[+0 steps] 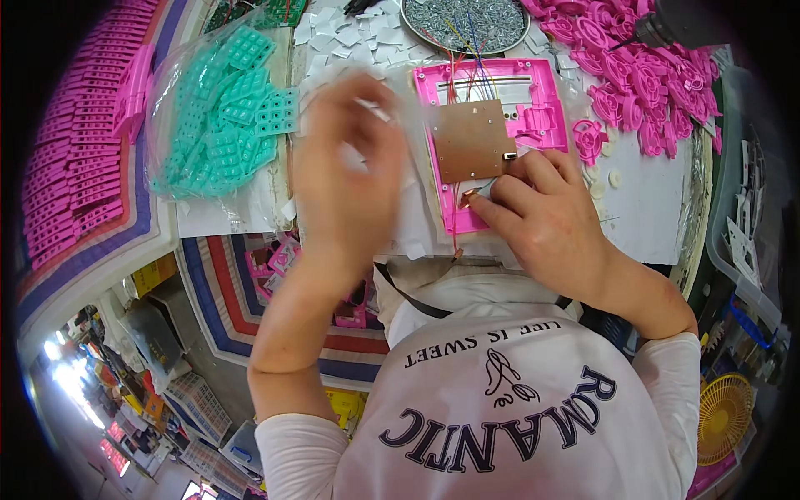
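A pink plastic housing [556,104] lies on the worktable in front of me, with a brown circuit board [471,142] resting in it. Thin coloured wires [473,67] run out past the far edge of the housing. My right hand [546,212] is at the board's near right corner, thumb and fingers drawn together around something small and partly hidden. A small copper-coloured piece [469,197] shows at the thumb tip. Smeared by motion, my left hand [354,167] is raised to the left of the housing; its fingers cannot be read.
A clear bag of turquoise button pieces [237,125] lies left, beside stacked pink strips [75,142]. Beyond the housing stands a round tray of screws [465,25] near white paper pieces [358,37]. Pink parts [646,75] are heaped at far right, near a clear plastic bin [750,192].
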The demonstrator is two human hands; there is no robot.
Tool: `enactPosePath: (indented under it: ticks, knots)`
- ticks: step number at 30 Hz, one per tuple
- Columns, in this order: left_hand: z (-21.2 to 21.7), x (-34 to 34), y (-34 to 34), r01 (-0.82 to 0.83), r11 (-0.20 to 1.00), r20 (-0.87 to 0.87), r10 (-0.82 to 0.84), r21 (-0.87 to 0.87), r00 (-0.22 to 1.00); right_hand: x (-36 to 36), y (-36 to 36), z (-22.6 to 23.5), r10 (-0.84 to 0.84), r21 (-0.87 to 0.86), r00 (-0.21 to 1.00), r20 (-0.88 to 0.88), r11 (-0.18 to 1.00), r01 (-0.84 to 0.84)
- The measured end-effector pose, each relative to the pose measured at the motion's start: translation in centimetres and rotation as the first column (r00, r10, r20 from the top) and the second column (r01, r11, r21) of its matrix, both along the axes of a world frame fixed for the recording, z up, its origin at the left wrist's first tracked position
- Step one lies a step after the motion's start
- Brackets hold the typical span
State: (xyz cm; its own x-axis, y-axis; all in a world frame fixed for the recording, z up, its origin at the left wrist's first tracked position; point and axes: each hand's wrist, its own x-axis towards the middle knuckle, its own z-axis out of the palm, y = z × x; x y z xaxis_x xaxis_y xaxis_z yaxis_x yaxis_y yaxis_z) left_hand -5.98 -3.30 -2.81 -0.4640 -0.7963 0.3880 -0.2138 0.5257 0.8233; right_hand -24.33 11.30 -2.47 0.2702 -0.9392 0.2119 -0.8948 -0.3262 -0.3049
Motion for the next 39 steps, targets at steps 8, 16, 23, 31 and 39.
enactPosePath:
  ticks: [8, 16, 23, 31, 39]
  knots:
    - [-0.1, 4.1, 6.8, 0.153, 0.966, 0.628, -0.253, 0.209, 0.736, -0.8, -0.1, -1.2, 0.027, -0.089, 0.982, 0.189, 0.996, -0.01]
    - [-1.0, 3.8, 8.6, 0.074, 0.852, 0.29, -0.256, 0.519, 0.922, -0.6, -0.5, -1.1, 0.018, -0.044, 0.998, 0.064, 0.999, -0.015]
    - [0.7, 2.3, 1.6, 0.072, 0.751, 0.04, -0.13, 0.656, 0.991, -0.7, -0.3, -0.9, 0.057, 0.004, 0.998, -0.011, 0.998, -0.057]
    - [0.4, -1.6, 0.4, 0.327, 0.489, -0.269, -0.187, 0.809, 0.945, -1.1, -0.7, -0.7, 0.075, 0.063, 0.997, 0.028, 0.995, -0.077]
    - [-0.3, -1.1, 1.8, 0.324, 0.738, -0.211, -0.245, 0.592, 0.946, -0.5, -0.8, 0.3, 0.12, 0.167, 0.99, -0.069, 0.98, -0.107]
